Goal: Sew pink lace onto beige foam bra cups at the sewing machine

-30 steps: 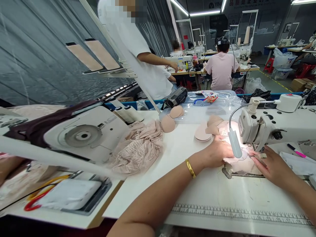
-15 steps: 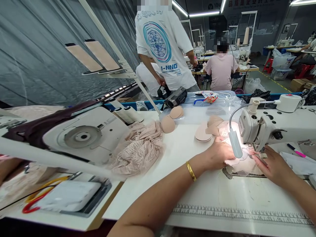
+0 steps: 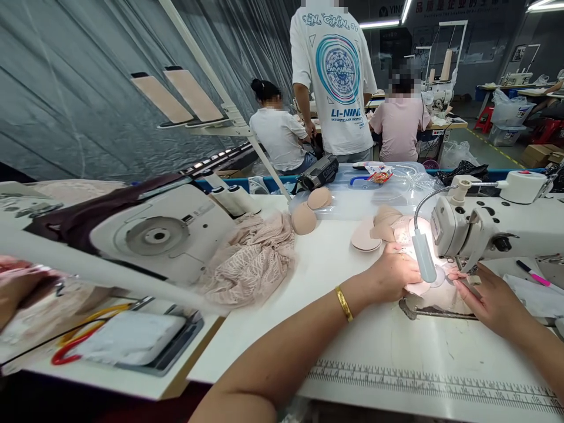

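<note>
A pale pink bra piece (image 3: 447,298) lies under the head of a white sewing machine (image 3: 458,226), brightly lit by a grey gooseneck lamp (image 3: 424,258). From the left, my left hand (image 3: 392,273) grips this piece, its fingertips partly hidden behind the lamp. My right hand (image 3: 489,299) is on the other side, close to the presser foot, with thumb and fingers closed on the fabric's edge. The machine covers some of those fingers. Beyond my left hand, beige foam bra cups (image 3: 366,236) lie stacked, touching more pink fabric (image 3: 386,218).
Crumpled pink lace (image 3: 255,261) is heaped left of centre, near two more cups (image 3: 304,218). A clear plastic lid (image 3: 352,200) lies at the back. A ruler strip (image 3: 418,382) runs along the front edge. A marker (image 3: 533,273) lies right. Co-workers sit and stand beyond.
The standing person in the white shirt has moved right and straightened, revealing a seated person. My view has shifted slightly left. Both my hands stay on the bra piece with little change.
</note>
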A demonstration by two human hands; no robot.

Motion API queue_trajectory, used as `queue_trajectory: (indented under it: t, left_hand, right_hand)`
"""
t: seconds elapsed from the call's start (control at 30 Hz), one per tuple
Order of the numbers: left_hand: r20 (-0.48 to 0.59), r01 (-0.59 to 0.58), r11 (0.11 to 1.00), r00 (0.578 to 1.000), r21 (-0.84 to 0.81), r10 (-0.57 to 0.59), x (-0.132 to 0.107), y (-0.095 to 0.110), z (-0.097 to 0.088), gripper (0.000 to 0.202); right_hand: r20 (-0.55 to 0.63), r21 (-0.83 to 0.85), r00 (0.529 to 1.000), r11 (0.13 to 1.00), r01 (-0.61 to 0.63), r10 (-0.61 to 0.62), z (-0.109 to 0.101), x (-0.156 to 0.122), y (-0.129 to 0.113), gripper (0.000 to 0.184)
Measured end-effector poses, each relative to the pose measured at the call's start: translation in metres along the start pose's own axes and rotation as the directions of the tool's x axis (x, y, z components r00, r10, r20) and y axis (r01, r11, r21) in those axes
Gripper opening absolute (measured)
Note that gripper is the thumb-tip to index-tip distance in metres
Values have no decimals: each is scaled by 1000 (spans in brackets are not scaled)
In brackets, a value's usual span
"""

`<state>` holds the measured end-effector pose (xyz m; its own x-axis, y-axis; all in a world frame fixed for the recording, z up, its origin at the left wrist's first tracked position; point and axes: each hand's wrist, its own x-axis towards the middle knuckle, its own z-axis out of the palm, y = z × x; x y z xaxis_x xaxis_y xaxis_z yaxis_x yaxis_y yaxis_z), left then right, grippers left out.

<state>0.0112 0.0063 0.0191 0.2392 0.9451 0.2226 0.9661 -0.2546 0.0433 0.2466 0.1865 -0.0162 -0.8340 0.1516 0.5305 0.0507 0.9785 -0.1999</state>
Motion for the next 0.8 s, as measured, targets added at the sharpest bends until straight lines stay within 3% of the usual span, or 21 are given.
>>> queue_trajectory:
  t: [0.23,0.43,0.63,0.8]
  left_hand:
    - [-7,11,999,1000,-34,-11,-1,1,3,11]
    - [-48,-35,999,998,9,36,-5,8,6,18]
    - [-106,-98,990,988,102,109,-11,24,2,21]
    - [-97,-142,983,983,118,154,-17,37,-3,21]
  right_hand:
    - [22,-4,1000,1000,17,-17,-6,4,-4,24]
    - [120,38,992,999,36,-40,-8,3,-9,23]
    - [334,231,927,968,94,-170,-12,4,-18,27]
    - [364,213,909,969,129,-201,-12,5,-26,27]
